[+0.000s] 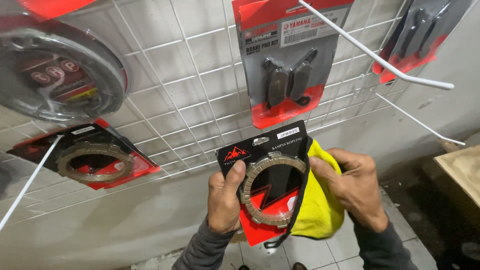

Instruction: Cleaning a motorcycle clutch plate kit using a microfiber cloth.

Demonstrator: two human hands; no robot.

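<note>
The packaged clutch-plate ring (269,192), on its black-and-red card, sits at frame centre, off the wire grid (190,100) and gripped by the left hand (224,200), thumb closed over its left edge. At 3 o'clock the right hand (355,187) clasps a yellow cloth (320,210) against the card's edge; wiping looks under way, judging by contact. The card's back and the cloth's far side are hidden. At 12 o'clock a brake-pad pack (287,65) hangs.

My pack (265,185) is black and red, its ring (272,190) tan and notched. My cloth (320,205) is bright yellow, my sleeves (205,250) grey. The grid (200,85) is white wire. The pad pack (290,65) is grey and red, its pads (287,80) dark.
</note>
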